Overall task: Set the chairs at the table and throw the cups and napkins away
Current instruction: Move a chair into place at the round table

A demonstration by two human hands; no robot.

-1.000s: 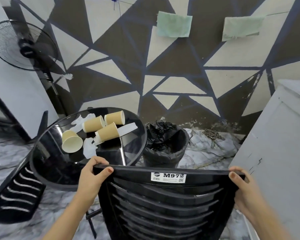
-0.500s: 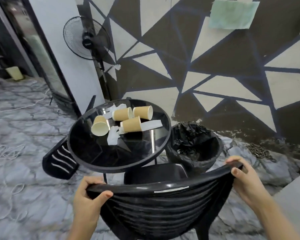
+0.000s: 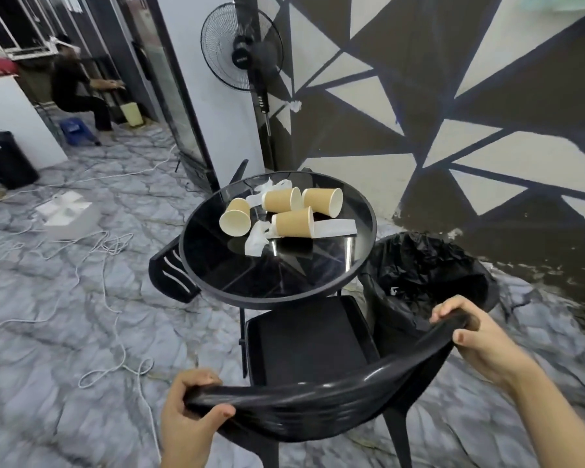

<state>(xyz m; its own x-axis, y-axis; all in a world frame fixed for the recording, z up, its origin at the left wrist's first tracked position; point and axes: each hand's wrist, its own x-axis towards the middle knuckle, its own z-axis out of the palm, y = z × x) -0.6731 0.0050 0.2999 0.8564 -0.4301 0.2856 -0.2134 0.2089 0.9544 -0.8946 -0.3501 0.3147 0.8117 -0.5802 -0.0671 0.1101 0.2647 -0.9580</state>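
left hand [image 3: 186,412]: wrapped tight over left end of black plastic chair [image 3: 318,393] backrest | right hand [image 3: 477,336]: clenched on its right end | chair: near side of round black glass table [image 3: 362,244], seat front under rim | table: four tipped paper cups [image 3: 293,221], crumpled napkins [image 3: 257,236] | lined black bin [image 3: 426,282]: right of table | second chair [image 3: 169,275]: table's left

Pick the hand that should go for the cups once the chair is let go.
Left, probably. Both hands grip the chair back, but the left hand is on the side where the cups lie; the right hand is nearer the bin.
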